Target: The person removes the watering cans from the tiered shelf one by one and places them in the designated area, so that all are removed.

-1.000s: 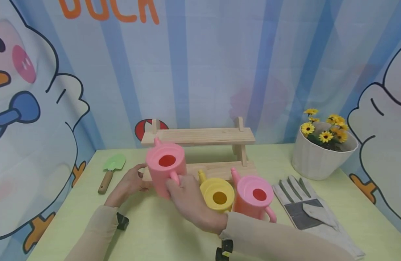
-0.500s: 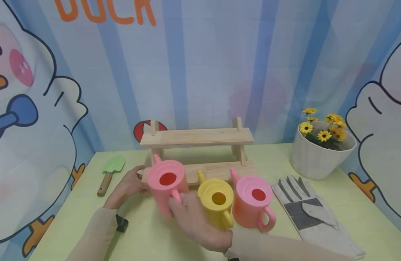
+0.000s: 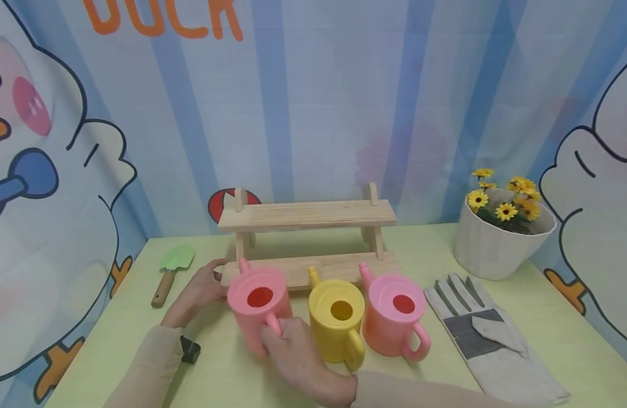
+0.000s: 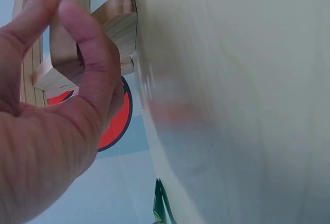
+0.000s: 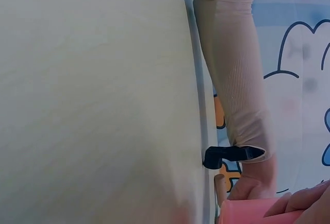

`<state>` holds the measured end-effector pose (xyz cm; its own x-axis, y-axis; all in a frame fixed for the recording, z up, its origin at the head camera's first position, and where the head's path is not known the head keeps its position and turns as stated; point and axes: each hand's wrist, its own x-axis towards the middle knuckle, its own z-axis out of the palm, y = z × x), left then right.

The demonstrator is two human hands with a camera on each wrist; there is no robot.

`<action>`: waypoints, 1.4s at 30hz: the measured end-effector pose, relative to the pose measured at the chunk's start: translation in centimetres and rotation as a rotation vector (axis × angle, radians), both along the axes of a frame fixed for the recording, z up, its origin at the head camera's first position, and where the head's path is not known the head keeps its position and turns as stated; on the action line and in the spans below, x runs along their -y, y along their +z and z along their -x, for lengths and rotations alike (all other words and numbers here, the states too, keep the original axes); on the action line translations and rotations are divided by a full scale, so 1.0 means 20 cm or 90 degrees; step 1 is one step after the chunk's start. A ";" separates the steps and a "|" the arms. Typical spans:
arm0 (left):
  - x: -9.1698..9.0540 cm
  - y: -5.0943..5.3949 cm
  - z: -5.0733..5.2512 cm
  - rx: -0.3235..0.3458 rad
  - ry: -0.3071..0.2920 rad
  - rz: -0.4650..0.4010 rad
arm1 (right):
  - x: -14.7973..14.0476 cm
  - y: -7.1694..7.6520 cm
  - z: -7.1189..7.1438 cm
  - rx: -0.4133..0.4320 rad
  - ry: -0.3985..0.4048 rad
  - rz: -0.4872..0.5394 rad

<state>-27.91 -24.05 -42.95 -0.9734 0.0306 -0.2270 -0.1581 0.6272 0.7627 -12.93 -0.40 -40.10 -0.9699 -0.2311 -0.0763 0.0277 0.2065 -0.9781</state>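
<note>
My right hand [image 3: 300,360] grips the handle of a pink watering can [image 3: 244,320], which is upright at or just above the table, spout toward the stand. Its pink side also shows low in the right wrist view. At the left end of a two-tier wooden stand [image 3: 308,214], my left hand [image 3: 198,294] pinches the end of the lower board [image 4: 66,54] between thumb and fingers. A yellow watering can [image 3: 326,340] stands right of my right hand. Beside it is a second pink watering can [image 3: 380,334].
A green trowel [image 3: 169,275] with a wooden handle lies at the left. Toward the right are grey-white gloves [image 3: 492,345] and a white pot [image 3: 489,255] of yellow flowers. Behind the table hangs a blue striped cloth [image 3: 318,102] with duck figures.
The pink watering can in my right hand has come down and nearer, from in front of the stand to beside the yellow can. My left hand has stayed on the board.
</note>
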 end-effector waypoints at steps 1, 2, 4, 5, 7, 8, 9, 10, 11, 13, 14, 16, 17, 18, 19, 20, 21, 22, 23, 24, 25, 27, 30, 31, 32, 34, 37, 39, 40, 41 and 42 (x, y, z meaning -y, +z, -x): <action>0.00 0.00 0.00 0.002 0.001 0.000 | 0.00 -0.01 0.00 0.003 0.000 0.000; 0.00 0.00 0.00 0.005 0.002 -0.001 | 0.01 -0.01 0.00 0.005 -0.002 0.003; 0.00 0.00 0.00 0.009 0.006 -0.003 | 0.01 -0.03 0.00 0.003 -0.004 0.005; 0.00 0.00 0.00 0.010 0.007 -0.004 | 0.01 -0.03 0.00 0.002 -0.004 0.006; -0.01 0.00 0.00 0.011 0.006 -0.004 | 0.01 -0.05 0.00 0.000 -0.005 0.008; -0.01 0.00 0.00 0.010 0.005 -0.001 | 0.01 -0.06 0.00 0.000 -0.005 0.008; -0.01 0.00 0.00 0.010 0.004 0.001 | 0.02 -0.06 0.00 0.000 -0.005 0.008; -0.01 0.00 0.00 0.010 0.004 0.003 | 0.02 -0.07 -0.01 0.004 -0.004 0.009; 0.00 0.00 0.00 0.010 0.003 0.004 | 0.02 -0.07 -0.01 0.008 -0.004 0.010; -0.01 0.01 -0.01 0.013 0.002 0.004 | 0.02 -0.08 -0.01 0.015 -0.005 0.013; 0.00 0.01 -0.01 0.015 0.002 0.005 | 0.02 -0.09 -0.01 0.018 -0.006 0.014; 0.00 0.01 -0.01 0.017 0.001 0.003 | 0.03 -0.10 -0.01 0.025 -0.008 0.017; 0.00 0.01 -0.01 0.018 0.000 0.003 | 0.03 -0.10 -0.01 0.027 -0.010 0.018; 0.00 0.01 -0.01 0.017 -0.002 0.003 | 0.03 -0.10 -0.01 0.029 -0.012 0.018; 0.00 0.01 -0.01 0.016 -0.004 0.002 | 0.03 -0.11 -0.01 0.030 -0.014 0.016; 0.00 0.01 -0.01 0.014 -0.005 0.001 | 0.04 -0.11 0.00 0.033 -0.014 0.014; 0.00 0.01 -0.01 0.012 -0.006 0.000 | 0.04 -0.12 0.00 0.034 -0.015 0.013; 0.00 0.01 -0.02 0.012 -0.006 -0.001 | 0.04 -0.12 0.00 0.034 -0.016 0.012; 0.00 0.00 -0.02 0.012 -0.007 -0.003 | 0.04 -0.12 0.00 0.035 -0.016 0.012; 0.00 0.00 -0.02 0.012 -0.007 -0.003 | 0.04 -0.13 0.00 0.034 -0.018 0.013; 0.01 0.00 -0.02 0.012 -0.009 -0.003 | 0.04 -0.13 0.00 0.036 -0.018 0.013; 0.01 0.00 -0.02 0.012 -0.009 -0.003 | 0.04 -0.13 -0.01 0.044 -0.017 0.014; 0.01 0.00 -0.01 0.014 -0.006 0.000 | 0.03 -0.14 -0.01 0.058 -0.015 0.015; 0.00 0.01 -0.01 0.015 -0.006 0.000 | 0.03 -0.14 -0.01 0.064 -0.012 0.015; 0.00 0.01 -0.01 0.015 -0.002 0.000 | 0.03 -0.14 -0.01 0.066 -0.014 0.017; 0.00 0.01 -0.01 0.016 0.000 -0.001 | 0.03 -0.15 -0.02 0.068 -0.014 0.020; 0.00 0.01 -0.02 0.013 -0.003 -0.006 | 0.03 -0.16 -0.02 0.069 -0.014 0.024; 0.00 0.01 -0.02 0.012 -0.005 -0.009 | 0.03 -0.16 -0.02 0.068 -0.013 0.027; 0.00 0.01 -0.02 0.013 -0.004 -0.009 | 0.03 -0.16 -0.02 0.071 -0.013 0.029; 0.00 0.01 -0.02 0.013 -0.003 -0.009 | 0.03 -0.17 -0.02 0.074 -0.013 0.030; 0.00 0.01 -0.02 0.014 -0.003 -0.009 | 0.03 -0.17 -0.03 0.078 -0.012 0.031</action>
